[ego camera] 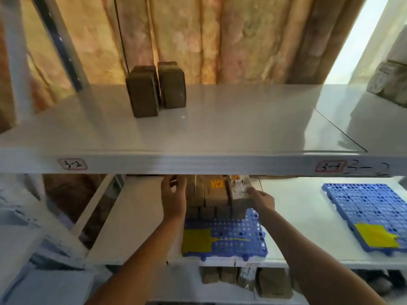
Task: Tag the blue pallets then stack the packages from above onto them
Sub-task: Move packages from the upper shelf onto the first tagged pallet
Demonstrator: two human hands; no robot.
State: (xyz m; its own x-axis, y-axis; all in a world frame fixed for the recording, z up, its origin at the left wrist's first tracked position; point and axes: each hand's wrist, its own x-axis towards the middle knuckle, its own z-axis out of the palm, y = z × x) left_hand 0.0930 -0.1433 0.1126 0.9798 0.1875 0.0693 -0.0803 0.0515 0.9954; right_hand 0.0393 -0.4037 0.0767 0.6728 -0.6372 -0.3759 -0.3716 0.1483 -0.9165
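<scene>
A blue pallet [237,234] with a yellow tag [196,239] lies on the lower shelf, and several brown packages [214,195] are stacked at its back. My left hand [174,192] rests against the left side of that stack. My right hand [263,199] grips the rightmost package [239,194], which bears a white label. A second blue pallet [365,208] with its own yellow tag [376,236] lies further right, bare. Two brown packages [157,89] stand upright on the upper shelf [220,128].
The upper shelf's front rail [198,165] carries handwritten labels and overhangs the stack. More brown packages [248,280] sit on the shelf below. Patterned curtains [198,36] hang behind. A shelf upright [63,45] stands at the left.
</scene>
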